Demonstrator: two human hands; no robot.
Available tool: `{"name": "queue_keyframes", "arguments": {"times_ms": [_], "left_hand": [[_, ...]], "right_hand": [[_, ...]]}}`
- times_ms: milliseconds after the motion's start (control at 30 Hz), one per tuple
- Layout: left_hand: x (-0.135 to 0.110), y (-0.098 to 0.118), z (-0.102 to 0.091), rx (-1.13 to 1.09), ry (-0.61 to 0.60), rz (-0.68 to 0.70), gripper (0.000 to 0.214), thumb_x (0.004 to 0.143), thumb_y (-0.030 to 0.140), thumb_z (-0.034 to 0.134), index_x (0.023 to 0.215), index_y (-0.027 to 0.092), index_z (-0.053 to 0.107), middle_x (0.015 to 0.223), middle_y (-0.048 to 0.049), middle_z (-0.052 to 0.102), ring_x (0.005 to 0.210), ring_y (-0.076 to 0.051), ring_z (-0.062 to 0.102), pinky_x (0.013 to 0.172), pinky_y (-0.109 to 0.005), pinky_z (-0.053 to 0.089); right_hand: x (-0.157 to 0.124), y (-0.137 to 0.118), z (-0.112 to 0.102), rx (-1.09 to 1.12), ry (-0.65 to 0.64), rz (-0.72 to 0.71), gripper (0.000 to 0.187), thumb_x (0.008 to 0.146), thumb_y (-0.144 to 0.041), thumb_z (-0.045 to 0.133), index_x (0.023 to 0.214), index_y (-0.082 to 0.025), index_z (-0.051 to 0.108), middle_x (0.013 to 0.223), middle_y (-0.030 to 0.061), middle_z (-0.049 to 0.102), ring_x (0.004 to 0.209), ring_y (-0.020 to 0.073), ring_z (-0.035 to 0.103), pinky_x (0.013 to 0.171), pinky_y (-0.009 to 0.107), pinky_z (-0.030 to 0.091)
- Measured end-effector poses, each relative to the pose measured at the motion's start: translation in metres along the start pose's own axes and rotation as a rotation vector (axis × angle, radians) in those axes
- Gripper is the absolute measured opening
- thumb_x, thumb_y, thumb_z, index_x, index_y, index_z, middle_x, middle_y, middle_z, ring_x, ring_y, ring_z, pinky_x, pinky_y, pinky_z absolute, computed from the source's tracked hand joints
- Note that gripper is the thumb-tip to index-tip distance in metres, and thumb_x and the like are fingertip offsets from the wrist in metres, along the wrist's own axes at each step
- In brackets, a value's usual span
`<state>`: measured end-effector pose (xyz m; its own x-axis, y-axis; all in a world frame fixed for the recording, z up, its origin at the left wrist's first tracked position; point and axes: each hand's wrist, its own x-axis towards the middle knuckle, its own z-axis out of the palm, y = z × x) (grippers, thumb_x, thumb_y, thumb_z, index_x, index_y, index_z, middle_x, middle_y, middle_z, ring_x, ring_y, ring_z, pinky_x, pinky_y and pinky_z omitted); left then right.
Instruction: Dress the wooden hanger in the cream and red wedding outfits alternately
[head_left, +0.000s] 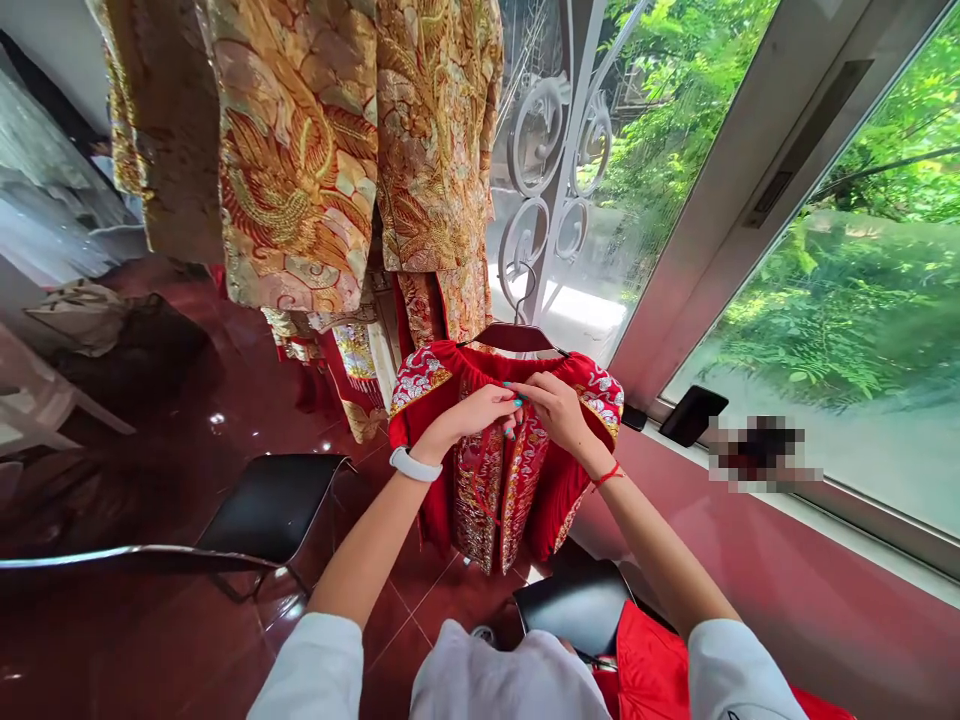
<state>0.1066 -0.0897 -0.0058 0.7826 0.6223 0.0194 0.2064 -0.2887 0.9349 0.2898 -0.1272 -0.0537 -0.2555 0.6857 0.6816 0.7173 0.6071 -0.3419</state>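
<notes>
A red jacket (476, 470) with gold and silver embroidery hangs in front of me on a dark hanger (517, 338). Both my hands meet at the top of its front opening, just below the collar. My left hand (486, 412) has its fingers bent and pinched at the jacket's front edge. Beside it, my right hand (553, 408) is closed too, its fingertips touching those of the left at the same spot. Whatever small part of the front lies between the fingertips is hidden. Below the hands the two front panels hang slightly apart.
Gold embroidered garments (300, 170) hang behind the jacket. A black chair (274, 505) stands at left; another black seat (574, 605) is below, with red cloth (652, 660) beside it. A phone (694, 415) lies on the window sill at right. White gowns (52, 190) hang far left.
</notes>
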Motion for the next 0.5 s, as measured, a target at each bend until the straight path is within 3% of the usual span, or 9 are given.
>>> {"name": "queue_keyframes", "arguments": {"times_ms": [100,200,333,500], "left_hand": [[0.002,-0.002,0.0,-0.16,-0.033,0.024,0.034,0.087,0.036,0.06,0.059,0.017,0.06,0.051,-0.0005,0.059,0.051,-0.013,0.054,0.06,-0.026,0.046],[0.001,-0.002,0.007,-0.216,-0.044,0.011,0.033,0.087,0.034,0.06,0.06,0.016,0.062,0.051,-0.0018,0.061,0.051,-0.014,0.055,0.062,-0.027,0.048],[-0.003,-0.002,0.006,-0.158,-0.046,0.061,0.036,0.09,0.031,0.056,0.059,0.016,0.066,0.057,-0.0051,0.068,0.061,-0.016,0.062,0.076,-0.03,0.051],[-0.01,-0.002,-0.002,-0.058,-0.106,0.116,0.045,0.091,0.041,0.055,0.055,0.018,0.066,0.056,-0.0059,0.069,0.059,-0.017,0.061,0.076,-0.031,0.051]], "right_hand": [[-0.006,0.006,0.008,-0.242,-0.009,-0.062,0.033,0.1,-0.028,0.048,0.122,-0.027,0.072,0.089,0.0079,0.063,0.081,0.0221,0.049,0.073,0.035,0.038],[-0.013,0.013,0.019,-0.398,0.129,-0.05,0.033,0.101,-0.031,0.046,0.119,-0.027,0.074,0.075,0.0063,0.058,0.074,0.0216,0.044,0.069,0.036,0.031],[-0.015,0.014,0.035,-0.439,0.219,-0.036,0.041,0.105,-0.035,0.036,0.119,-0.027,0.074,0.07,0.0062,0.057,0.07,0.0217,0.044,0.068,0.038,0.026],[-0.006,0.008,0.043,-0.407,0.166,0.021,0.041,0.105,-0.038,0.036,0.107,-0.024,0.075,0.078,0.0093,0.063,0.075,0.0231,0.046,0.071,0.039,0.027]]}}
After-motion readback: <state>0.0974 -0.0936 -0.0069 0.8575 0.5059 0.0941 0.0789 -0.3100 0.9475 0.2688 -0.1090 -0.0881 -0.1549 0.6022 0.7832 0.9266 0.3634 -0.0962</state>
